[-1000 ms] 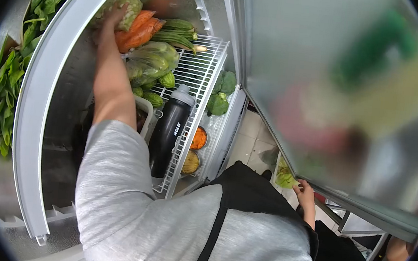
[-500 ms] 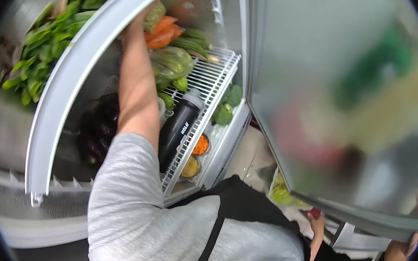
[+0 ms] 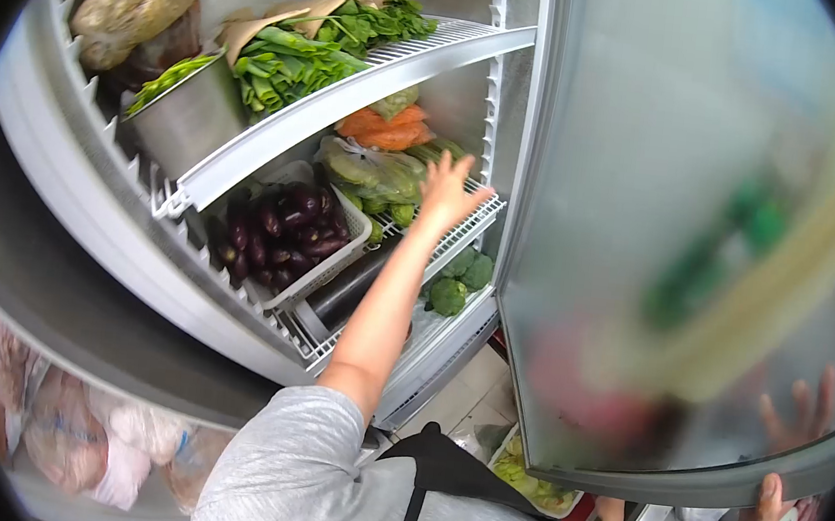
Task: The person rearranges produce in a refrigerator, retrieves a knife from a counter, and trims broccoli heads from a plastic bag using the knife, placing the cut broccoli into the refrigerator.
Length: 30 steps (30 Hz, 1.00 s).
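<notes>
My left hand is open, fingers spread, over the right part of the middle wire shelf. Just beyond it lie long green vegetables, with an orange bundle behind and a clear bag of green vegetables to its left. My forearm crosses in front of a dark bottle lying on the shelf. At the far right, my right hand grips the bottom edge of the glass fridge door. Its thumb is on the near side; its fingers show blurred through the glass.
Eggplants fill a white basket. Leafy greens and a metal pot stand on the upper shelf. Broccoli lies lower right. Another person's hand, apparently, is low, near a tray of leafy vegetables.
My left hand has come out from deep behind the upper shelf rim and moved right, into plain view. The view has shifted, showing more of the upper shelf and eggplants.
</notes>
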Available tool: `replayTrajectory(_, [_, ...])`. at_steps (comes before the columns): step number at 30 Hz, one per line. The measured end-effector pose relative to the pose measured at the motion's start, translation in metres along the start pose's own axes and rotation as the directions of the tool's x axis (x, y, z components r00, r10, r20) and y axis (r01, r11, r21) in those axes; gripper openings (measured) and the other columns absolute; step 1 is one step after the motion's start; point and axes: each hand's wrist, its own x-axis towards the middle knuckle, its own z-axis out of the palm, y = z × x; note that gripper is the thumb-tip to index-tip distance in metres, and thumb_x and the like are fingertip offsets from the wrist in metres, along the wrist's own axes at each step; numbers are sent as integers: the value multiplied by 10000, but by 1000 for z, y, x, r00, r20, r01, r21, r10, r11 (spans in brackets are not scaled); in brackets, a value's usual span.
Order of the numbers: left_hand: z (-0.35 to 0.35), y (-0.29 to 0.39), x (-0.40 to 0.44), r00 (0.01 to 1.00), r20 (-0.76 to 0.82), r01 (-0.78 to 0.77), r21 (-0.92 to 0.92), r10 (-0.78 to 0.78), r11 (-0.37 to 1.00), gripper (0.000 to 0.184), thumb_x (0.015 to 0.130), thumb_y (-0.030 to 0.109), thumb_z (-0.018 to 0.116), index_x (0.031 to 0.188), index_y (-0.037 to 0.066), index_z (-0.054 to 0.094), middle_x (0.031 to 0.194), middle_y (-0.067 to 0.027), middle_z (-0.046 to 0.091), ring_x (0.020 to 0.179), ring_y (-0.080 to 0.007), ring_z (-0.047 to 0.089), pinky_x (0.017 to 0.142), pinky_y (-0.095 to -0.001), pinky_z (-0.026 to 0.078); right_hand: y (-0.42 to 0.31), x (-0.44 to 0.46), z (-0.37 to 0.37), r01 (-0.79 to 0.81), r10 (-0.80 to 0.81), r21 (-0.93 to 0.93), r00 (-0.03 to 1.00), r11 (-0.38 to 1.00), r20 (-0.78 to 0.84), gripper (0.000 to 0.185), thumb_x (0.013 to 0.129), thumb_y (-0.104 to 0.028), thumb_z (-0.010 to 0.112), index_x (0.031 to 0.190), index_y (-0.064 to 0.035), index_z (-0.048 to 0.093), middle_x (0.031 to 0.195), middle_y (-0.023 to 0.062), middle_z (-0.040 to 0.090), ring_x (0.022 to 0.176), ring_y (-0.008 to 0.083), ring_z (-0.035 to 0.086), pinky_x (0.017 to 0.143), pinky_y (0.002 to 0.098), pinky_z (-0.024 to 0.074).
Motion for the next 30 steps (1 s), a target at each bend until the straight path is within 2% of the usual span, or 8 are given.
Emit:
replayTrajectory(5, [-18,24,-67,999,27,-45,-10,45,999,678,697,428,632,1258,137,385,1362,-226,197,1259,-431,132,970,-587,167,-3,1,-11,62,-66,85,997,994,47,340,678,-48,569,1013,5,538,1039,215,548,974,399,494,833,392,398])
replayTrajectory(8, [-37,33,-98,998,6,-63,-31,64,998,653,701,383,646,1252,136,399,1361,-217,213,1257,-435,135,1010,-473,193,22,0,5,10,-15,90,999,996,47,375,617,-20,598,988,-12,544,1028,197,553,984,374,492,814,390,406])
replayTrajectory(11, [-48,42,-130,991,1,-133,-79,133,988,645,703,375,645,1250,135,401,1360,-218,215,1257,-435,132,1013,-471,190,14,0,11,-15,14,147,1000,989,11,383,602,-3,583,984,-11,551,1017,207,552,990,367,492,823,391,402])
replayTrajectory(15, [-53,51,-174,976,91,-185,-122,196,975,652,720,385,627,1267,133,375,1351,-249,203,1258,-442,114,1010,-507,154,-10,-4,5,-67,79,227,996,972,-43,400,579,21,560,978,-11,561,999,223,551,1000,357,492,835,392,395])
replayTrajectory(20, [-62,48,-234,940,224,-222,-174,258,959,674,727,409,619,1280,134,351,1363,-222,199,1270,-416,108,1007,-529,138,-35,-17,12,67,-58,131,996,989,-71,426,565,33,531,986,-26,557,997,225,546,984,367,494,809,393,412])
replayTrajectory(25, [-79,46,-288,869,363,-267,-229,336,936,698,736,421,608,1300,137,310,1371,-208,187,1271,-415,97,1003,-538,139,-89,-38,25,33,-34,16,999,999,26,396,581,-15,568,977,-39,565,976,222,558,936,366,519,801,412,422])
replayTrajectory(29, [-93,51,-315,832,371,-262,-390,411,883,745,726,444,616,1314,131,281,1375,-198,183,1279,-388,107,1025,-472,152,-119,-43,63,22,5,-125,978,992,208,330,603,-124,649,883,38,581,895,249,575,873,366,552,773,413,451])
replayTrajectory(30, [-94,52,-321,820,395,-236,-425,414,874,822,693,476,638,1328,130,248,1379,-192,178,1285,-362,113,1033,-433,158,-124,-45,76,62,-30,-133,973,989,227,311,609,-145,649,844,49,588,867,249,581,849,362,564,753,415,461])
